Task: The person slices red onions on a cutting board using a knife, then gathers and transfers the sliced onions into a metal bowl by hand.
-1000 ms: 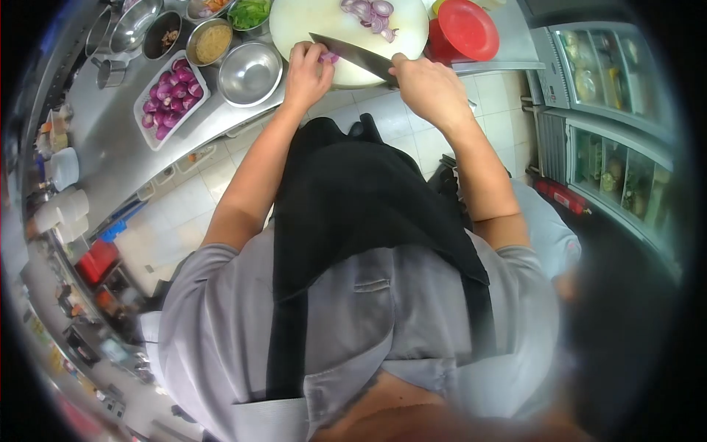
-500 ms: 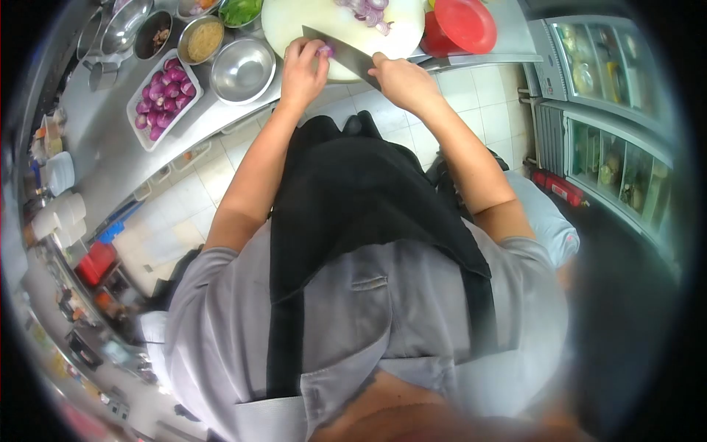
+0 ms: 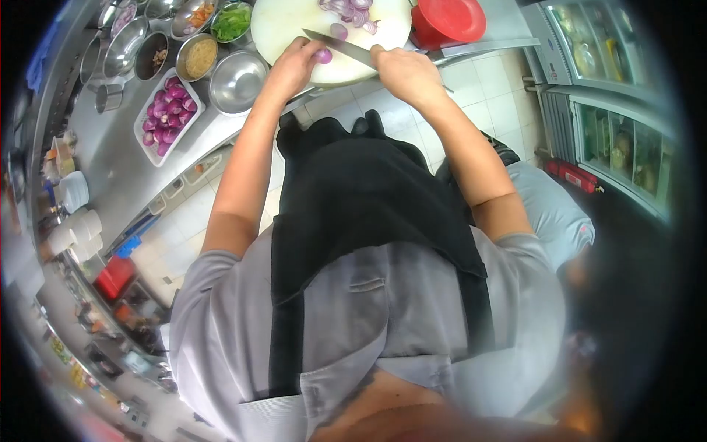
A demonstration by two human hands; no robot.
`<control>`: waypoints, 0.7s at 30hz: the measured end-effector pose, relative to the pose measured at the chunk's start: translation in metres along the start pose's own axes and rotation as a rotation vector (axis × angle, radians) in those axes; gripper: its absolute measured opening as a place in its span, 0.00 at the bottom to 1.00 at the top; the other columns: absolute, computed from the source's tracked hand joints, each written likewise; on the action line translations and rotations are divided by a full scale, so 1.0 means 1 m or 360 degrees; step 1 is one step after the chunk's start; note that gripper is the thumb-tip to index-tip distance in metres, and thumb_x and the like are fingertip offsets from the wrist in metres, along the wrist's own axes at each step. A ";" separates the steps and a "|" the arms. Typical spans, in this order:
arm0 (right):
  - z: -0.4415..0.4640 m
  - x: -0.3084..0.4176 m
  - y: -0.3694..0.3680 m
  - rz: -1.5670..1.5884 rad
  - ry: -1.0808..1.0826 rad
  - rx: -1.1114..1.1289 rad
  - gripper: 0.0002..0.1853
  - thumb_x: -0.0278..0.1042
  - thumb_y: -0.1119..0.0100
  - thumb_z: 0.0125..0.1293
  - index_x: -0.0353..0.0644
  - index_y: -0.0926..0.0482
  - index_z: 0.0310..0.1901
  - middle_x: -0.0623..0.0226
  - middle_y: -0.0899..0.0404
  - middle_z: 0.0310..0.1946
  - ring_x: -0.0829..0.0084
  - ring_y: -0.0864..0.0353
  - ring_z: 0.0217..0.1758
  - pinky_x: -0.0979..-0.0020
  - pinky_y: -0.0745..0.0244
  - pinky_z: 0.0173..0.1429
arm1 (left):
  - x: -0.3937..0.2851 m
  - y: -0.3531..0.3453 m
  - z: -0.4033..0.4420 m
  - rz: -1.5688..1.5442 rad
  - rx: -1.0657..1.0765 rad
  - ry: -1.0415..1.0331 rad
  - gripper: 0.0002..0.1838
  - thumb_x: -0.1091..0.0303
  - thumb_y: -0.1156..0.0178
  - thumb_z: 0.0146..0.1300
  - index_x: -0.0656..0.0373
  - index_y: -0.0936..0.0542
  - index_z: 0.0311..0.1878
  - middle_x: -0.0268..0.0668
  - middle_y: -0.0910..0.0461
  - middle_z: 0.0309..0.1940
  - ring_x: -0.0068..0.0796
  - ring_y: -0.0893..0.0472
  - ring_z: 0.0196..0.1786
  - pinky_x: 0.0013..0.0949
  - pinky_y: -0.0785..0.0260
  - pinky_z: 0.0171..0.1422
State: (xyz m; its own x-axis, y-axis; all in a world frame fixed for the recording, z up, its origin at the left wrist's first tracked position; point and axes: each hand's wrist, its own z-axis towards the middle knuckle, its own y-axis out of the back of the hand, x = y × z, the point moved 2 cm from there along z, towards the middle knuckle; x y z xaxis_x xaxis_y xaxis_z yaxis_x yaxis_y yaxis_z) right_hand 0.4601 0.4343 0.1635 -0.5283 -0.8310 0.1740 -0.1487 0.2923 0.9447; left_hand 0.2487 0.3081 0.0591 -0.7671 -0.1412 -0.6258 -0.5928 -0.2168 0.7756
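My right hand (image 3: 406, 74) is closed round the handle of a large knife (image 3: 345, 48), whose blade points left across a round white cutting board (image 3: 283, 22). At the blade's left, my left hand (image 3: 293, 68) has its fingertips on a purple onion piece (image 3: 322, 56) on the board. Another onion piece (image 3: 339, 31) lies just beyond the blade. Sliced onion rings (image 3: 355, 10) are spread near the top of the board. Several whole purple onions (image 3: 171, 110) fill a white tray (image 3: 184, 138) on the left.
An empty steel bowl (image 3: 238, 82) stands left of the board, beside bowls of yellow-brown grains (image 3: 199, 59), green leaves (image 3: 231, 22) and orange pieces (image 3: 199, 15). A red container (image 3: 451, 20) is right of the board. Glass-door fridges (image 3: 604, 44) stand at the right.
An onion piece now lies separate beyond the blade. The knife and both hands have shifted slightly left in view, as have the board and red container.
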 end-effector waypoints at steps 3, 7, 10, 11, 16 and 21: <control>-0.007 0.008 0.008 -0.0066 0.0049 -0.0098 0.12 0.29 0.47 0.73 0.37 0.18 0.52 0.49 0.09 0.40 0.49 0.06 0.44 0.50 0.13 0.47 | -0.004 -0.002 0.000 -0.0070 -0.0084 -0.0059 0.12 0.67 0.37 0.74 0.51 0.15 0.58 0.46 0.17 0.57 0.55 0.16 0.59 0.49 0.22 0.63; -0.016 0.010 0.023 -0.0082 0.0035 -0.0061 0.12 0.29 0.47 0.72 0.38 0.18 0.52 0.50 0.09 0.39 0.49 0.06 0.45 0.50 0.13 0.47 | -0.005 -0.006 -0.003 -0.0073 -0.0200 0.0007 0.11 0.69 0.37 0.74 0.51 0.14 0.56 0.46 0.17 0.56 0.55 0.16 0.59 0.49 0.22 0.63; -0.001 0.010 -0.006 -0.0082 0.0003 -0.0063 0.12 0.29 0.47 0.72 0.38 0.18 0.52 0.49 0.09 0.38 0.49 0.06 0.45 0.49 0.13 0.46 | -0.009 -0.007 -0.005 -0.0060 -0.0251 0.0013 0.11 0.69 0.37 0.74 0.51 0.14 0.56 0.45 0.16 0.56 0.55 0.16 0.58 0.49 0.22 0.62; 0.001 0.008 -0.009 -0.0087 0.0004 -0.0062 0.12 0.29 0.47 0.72 0.38 0.18 0.52 0.49 0.09 0.38 0.49 0.06 0.45 0.49 0.13 0.46 | -0.010 -0.006 -0.006 -0.0064 -0.0266 0.0018 0.10 0.70 0.37 0.74 0.51 0.14 0.55 0.44 0.16 0.56 0.54 0.16 0.58 0.49 0.22 0.62; -0.008 0.012 0.019 -0.0018 0.0017 -0.0056 0.11 0.29 0.47 0.72 0.38 0.19 0.51 0.47 0.09 0.37 0.48 0.06 0.43 0.49 0.13 0.45 | -0.007 -0.008 -0.003 -0.0083 -0.0291 0.0053 0.10 0.71 0.38 0.73 0.51 0.14 0.55 0.43 0.16 0.55 0.54 0.15 0.57 0.49 0.21 0.61; 0.000 0.013 -0.007 -0.0080 0.0021 -0.0075 0.12 0.28 0.48 0.73 0.38 0.19 0.52 0.47 0.09 0.37 0.47 0.06 0.44 0.48 0.13 0.46 | -0.006 -0.010 -0.003 -0.0078 -0.0406 -0.0014 0.07 0.71 0.34 0.72 0.53 0.13 0.51 0.42 0.14 0.51 0.53 0.14 0.53 0.47 0.21 0.58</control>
State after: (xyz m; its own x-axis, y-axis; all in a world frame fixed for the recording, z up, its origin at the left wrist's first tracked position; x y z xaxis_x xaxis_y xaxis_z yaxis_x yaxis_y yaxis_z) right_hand 0.4542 0.4213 0.1593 -0.5103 -0.8502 0.1294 -0.1347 0.2277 0.9644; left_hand 0.2604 0.3085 0.0546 -0.7420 -0.1162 -0.6603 -0.5491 -0.4597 0.6980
